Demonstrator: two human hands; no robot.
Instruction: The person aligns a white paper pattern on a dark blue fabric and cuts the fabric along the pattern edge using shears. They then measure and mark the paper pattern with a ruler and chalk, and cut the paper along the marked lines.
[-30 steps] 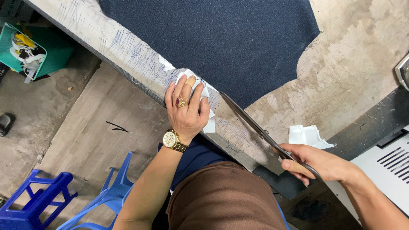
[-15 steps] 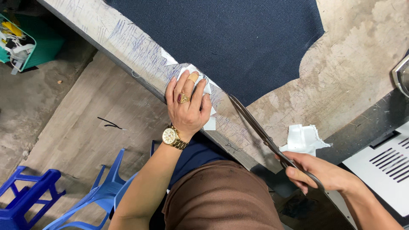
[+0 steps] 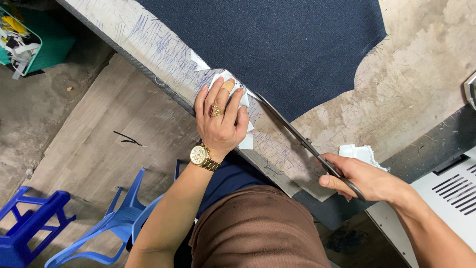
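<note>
Bare table [image 3: 421,84] right of navy cloth [image 3: 277,44] free (scissors [image 3: 297,136] bar near edge).

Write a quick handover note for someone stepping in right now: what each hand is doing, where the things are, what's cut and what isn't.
Left hand: flat on the white paper piece at the table edge.
Right hand: gripping the scissors, tips at the edge of the navy fabric.
Done: the fabric's right side already has a cut, curved outline.
Left: whether the scissors have begun cutting the edge by the paper cannot be told.
</note>
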